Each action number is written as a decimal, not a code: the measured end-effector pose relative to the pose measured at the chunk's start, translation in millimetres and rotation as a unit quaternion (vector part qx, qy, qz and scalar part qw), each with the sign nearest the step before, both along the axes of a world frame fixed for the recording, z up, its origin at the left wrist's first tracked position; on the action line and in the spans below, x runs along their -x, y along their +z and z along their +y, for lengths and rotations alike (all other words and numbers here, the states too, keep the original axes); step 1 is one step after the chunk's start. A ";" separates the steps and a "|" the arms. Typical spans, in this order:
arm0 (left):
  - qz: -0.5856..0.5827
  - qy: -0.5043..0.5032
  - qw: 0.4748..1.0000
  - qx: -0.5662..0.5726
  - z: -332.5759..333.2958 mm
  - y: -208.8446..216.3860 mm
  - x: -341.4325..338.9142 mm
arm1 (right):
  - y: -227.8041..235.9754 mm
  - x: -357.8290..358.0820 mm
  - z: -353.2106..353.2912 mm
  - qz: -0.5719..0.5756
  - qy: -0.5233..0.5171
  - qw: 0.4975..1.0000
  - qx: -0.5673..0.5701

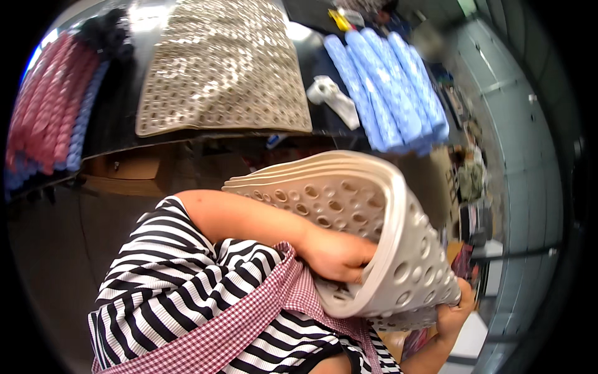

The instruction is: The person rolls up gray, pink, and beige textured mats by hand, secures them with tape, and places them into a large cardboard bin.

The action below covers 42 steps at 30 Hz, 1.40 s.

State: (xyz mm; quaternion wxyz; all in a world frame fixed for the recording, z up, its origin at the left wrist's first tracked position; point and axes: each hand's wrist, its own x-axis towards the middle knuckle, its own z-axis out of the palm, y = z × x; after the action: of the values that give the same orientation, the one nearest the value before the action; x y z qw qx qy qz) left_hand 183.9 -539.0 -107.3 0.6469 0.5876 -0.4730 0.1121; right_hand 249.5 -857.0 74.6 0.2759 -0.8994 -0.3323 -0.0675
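Several beige bath mats (408,265) with round holes and raised bumps are held together in front of my body, bent over into a curve. My left hand (339,257) reaches inside the curve, its fingers closed at the mats' near edge and partly hidden by it. On the outer right side, my right hand (456,310) grips the far corner of the same mats, thumb and fingers closed on the rim. Beyond them, a flat pile of beige mats (224,75) lies shiny side up on the dark table (115,134).
Rolled blue mats (389,87) lie at the table's right, beside a crumpled white item (333,100) and a yellow object (340,20). Pink rolled mats (47,103) are stacked at the far left. A cardboard box (128,167) sits below the table edge.
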 end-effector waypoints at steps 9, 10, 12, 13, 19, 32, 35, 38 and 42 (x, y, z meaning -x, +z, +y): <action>0.058 0.132 0.983 -0.114 28.7 46.5 122.1 | -29.7 -7.8 61.2 0.004 0.156 0.987 -0.039; 0.072 0.134 0.980 -0.130 27.6 50.2 130.7 | -31.8 -11.5 63.9 0.003 0.167 0.985 -0.038; 0.061 0.188 0.968 -0.155 26.4 58.7 148.1 | -34.2 -16.1 68.1 -0.048 0.196 0.978 -0.057; 0.056 0.209 0.962 -0.165 24.0 57.1 152.7 | -34.0 -17.9 69.7 -0.069 0.195 0.977 -0.047; -0.025 0.338 0.909 -0.242 22.7 64.0 166.3 | -46.2 -31.9 85.4 -0.112 0.224 0.966 -0.062; -0.036 0.369 0.899 -0.233 21.4 33.1 140.2 | -65.4 -37.7 94.6 -0.041 0.230 0.965 -0.121; -0.008 0.346 0.912 -0.222 32.9 32.9 141.9 | -71.0 -41.6 95.6 -0.117 0.244 0.952 -0.146; 0.078 0.319 0.927 -0.182 44.3 23.8 147.5 | -80.0 -49.8 95.5 -0.115 0.248 0.948 -0.163; 0.232 0.192 0.953 -0.024 50.2 20.3 147.6 | -77.0 -59.6 100.1 -0.149 0.259 0.945 -0.132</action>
State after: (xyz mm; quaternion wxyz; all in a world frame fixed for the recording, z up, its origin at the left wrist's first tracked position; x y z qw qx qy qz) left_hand 36.4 -488.8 -87.0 0.6907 0.6924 -0.1911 0.0835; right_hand 309.2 -756.9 -2.4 0.3477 -0.7176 -0.5789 -0.1700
